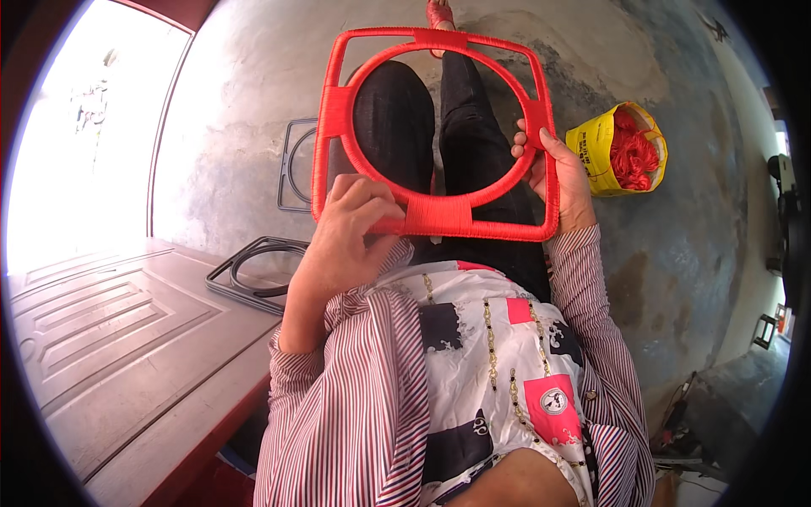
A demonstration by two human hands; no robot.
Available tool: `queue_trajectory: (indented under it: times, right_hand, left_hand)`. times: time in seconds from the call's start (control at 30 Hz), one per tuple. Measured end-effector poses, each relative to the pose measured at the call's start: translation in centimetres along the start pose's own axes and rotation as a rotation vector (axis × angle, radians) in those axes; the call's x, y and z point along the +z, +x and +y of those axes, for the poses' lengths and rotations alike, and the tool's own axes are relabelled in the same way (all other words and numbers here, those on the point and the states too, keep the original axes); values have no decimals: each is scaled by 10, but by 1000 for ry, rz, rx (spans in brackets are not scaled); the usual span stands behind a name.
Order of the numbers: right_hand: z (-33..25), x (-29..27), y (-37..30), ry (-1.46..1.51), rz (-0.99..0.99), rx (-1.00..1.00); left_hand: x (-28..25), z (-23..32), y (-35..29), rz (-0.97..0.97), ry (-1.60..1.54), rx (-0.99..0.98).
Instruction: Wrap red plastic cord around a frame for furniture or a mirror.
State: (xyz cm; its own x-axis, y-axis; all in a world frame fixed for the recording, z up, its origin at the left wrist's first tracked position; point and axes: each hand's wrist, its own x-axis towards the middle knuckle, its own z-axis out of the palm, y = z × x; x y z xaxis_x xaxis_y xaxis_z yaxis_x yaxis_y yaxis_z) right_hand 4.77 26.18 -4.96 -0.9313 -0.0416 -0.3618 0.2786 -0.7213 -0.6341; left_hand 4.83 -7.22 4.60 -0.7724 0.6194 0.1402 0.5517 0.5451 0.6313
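Evidently, the red cord-wrapped frame (pixel 438 215), a rounded rectangle joined to an inner ring, is up above the person's lap, over the dark trousers (pixel 393 114). The right hand (pixel 562 173) grasps its right side, thumb across the outer bar. The left hand (pixel 351 224) is bent at the lower left corner, beside the wide bottom band; whether it pinches a strand I cannot tell (its own fingers hide the contact). Should any loose end be there, a slack pinch might let neighbouring turns loosen or bunch. The right hand seems to bear much of the hold, so an easing thumb could let the frame tip toward the knees. Red cord (pixel 634 160) in the bucket-shaped yellow container (pixel 591 148) could tangle if tugged. A swing of the left elbow might knock the dark bare frame (pixel 245 297) off the panelled board (pixel 110 397).
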Motion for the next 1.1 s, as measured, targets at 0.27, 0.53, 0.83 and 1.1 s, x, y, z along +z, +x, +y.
queue_trajectory:
  times: [0.27,0.53,0.83,1.1]
  right_hand:
    - [1,1,-1,0,25,7]
    - [2,2,-1,0,39,5]
    - [3,9,-8,-6,79,-12]
    - [2,12,-8,-41,79,-42]
  left_hand:
    - [9,-8,-2,17,-31,46]
    - [25,-10,0,125,-7,16]
    - [30,4,-5,156,144,-30]
    - [39,5,-5,103,192,-145]
